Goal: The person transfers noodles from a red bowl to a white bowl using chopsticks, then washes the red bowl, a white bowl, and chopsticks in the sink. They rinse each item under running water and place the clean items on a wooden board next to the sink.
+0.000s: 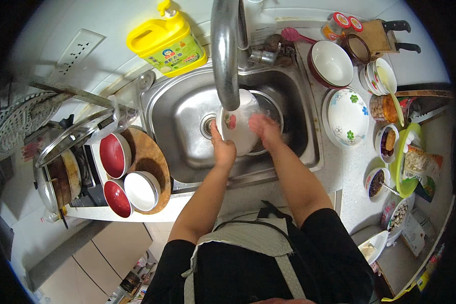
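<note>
My left hand (224, 150) grips the left rim of a white plate (240, 133) with a red flower design, thumb up along its edge. The plate is held tilted over the sink (187, 161), below the curved metal faucet (225, 61). My right hand (265, 129) is on the plate's right side, its fingers smeared by motion, so I cannot tell how they are bent. Partly hidden behind the plate, a round metal vessel (280, 117) sits in the sink. Left of the plate the drain (207, 125) shows.
Left of the sink, red and white bowls (142, 191) stand on a round wooden board (146, 147). A yellow detergent jug (168, 45) is behind. On the right are stacked plates (347, 119), a large bowl (331, 64), food bowls and a knife block (372, 38).
</note>
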Action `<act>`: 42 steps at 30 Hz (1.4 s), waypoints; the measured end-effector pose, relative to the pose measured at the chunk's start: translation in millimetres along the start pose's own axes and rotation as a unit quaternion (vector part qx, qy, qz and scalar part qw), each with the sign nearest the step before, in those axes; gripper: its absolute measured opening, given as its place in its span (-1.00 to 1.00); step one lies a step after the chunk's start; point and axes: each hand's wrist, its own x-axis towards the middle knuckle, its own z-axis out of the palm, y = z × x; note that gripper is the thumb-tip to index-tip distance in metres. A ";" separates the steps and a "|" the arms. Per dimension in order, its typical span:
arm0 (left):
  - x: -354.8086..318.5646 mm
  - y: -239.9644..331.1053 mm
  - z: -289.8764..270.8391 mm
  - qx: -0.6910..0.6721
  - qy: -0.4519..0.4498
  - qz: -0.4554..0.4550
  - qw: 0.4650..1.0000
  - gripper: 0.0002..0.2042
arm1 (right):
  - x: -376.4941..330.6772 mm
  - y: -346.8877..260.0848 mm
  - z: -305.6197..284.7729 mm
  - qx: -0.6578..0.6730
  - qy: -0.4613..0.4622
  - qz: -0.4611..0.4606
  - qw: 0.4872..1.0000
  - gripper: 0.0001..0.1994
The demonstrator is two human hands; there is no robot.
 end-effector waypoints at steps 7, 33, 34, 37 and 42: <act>9.1 -16.2 0.9 -0.146 -0.034 -0.049 0.988 -0.23 | -72.4 15.9 40.0 -0.371 -0.254 -0.067 0.890 -0.49; 18.9 -36.0 8.2 -0.145 -0.007 -0.080 0.986 -0.25 | -50.2 9.1 19.4 -0.738 -0.150 -0.160 0.638 -0.81; 17.7 -32.6 7.2 -0.135 -0.008 -0.086 0.987 -0.26 | -39.6 6.6 9.6 -0.794 -0.133 -0.165 0.570 -0.83; 15.3 -18.5 5.6 -0.118 -0.019 -0.094 0.988 -0.26 | -12.0 -5.2 -2.4 -0.812 -0.049 -0.262 0.519 -0.84; 15.1 -19.7 6.2 -0.101 -0.008 -0.097 0.990 -0.27 | -36.7 15.3 18.9 -0.812 -0.002 -0.156 0.563 -0.87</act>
